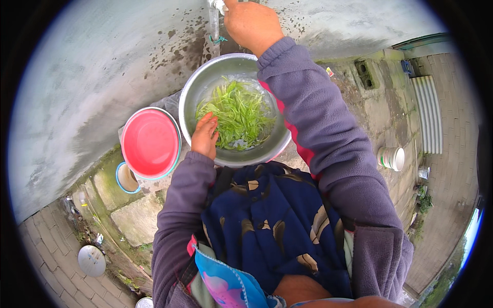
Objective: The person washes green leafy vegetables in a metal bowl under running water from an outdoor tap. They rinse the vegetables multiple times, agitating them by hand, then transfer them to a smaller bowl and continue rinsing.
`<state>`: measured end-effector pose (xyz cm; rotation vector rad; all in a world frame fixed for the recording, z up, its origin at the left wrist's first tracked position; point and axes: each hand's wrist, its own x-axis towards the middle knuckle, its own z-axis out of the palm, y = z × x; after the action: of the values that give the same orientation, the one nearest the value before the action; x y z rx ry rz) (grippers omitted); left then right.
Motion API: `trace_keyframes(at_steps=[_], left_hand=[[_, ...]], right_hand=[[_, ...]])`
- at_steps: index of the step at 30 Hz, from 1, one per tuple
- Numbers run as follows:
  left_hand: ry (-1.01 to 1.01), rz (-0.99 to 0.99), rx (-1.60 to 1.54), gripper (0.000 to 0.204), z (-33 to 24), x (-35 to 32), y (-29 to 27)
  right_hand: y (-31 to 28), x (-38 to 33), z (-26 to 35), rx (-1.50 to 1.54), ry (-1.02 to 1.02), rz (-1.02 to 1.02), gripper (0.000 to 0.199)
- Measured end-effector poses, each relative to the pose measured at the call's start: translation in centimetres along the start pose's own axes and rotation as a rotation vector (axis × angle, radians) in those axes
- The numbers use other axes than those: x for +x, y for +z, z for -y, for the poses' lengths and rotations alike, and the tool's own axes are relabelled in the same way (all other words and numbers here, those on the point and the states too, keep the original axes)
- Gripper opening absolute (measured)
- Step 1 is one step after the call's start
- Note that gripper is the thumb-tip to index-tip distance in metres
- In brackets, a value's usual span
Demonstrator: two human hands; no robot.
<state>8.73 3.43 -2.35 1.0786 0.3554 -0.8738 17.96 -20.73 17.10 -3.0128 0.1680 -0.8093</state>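
Note:
A wide metal basin in front of me holds leafy green vegetables in water. My left hand hangs over the basin's left side, its fingers stretched toward the greens and nothing held in them. Up at the top edge, my right hand reaches past the basin to a white tap on the wall and grips it. Part of that hand is cut off by the picture's edge. Below the tap, a pale vertical pipe has a green tie around it.
Left of the basin sits a pink-red bowl, with a blue-rimmed container just below it. A stained grey wall rises behind. A white bucket and a corrugated sheet lie to the right.

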Motion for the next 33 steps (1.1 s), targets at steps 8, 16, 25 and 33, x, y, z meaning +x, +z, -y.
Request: trace_keyframes(at_steps=[8,16,25,33], left_hand=[[-0.029,-0.257,0.006,0.06,1.2,0.4,0.1],[-0.409,0.003,-0.352,0.053,2.4,6.8,1.1],[-0.165,-0.075,-0.223,0.042,1.7,1.8,3.0],[-0.282,-0.071,-0.207,0.066,0.9,2.8,1.8]], right_hand=[[4.2,-11.3,-2.8,0.588,0.292,0.146,0.04],[12.4,-22.1,5.6,0.732,0.463,0.605,0.035],[13.5,-18.9,0.7,0.582,0.129,0.338,0.029],[14.4,-19.9,1.9,0.566,0.436,0.606,0.052]])
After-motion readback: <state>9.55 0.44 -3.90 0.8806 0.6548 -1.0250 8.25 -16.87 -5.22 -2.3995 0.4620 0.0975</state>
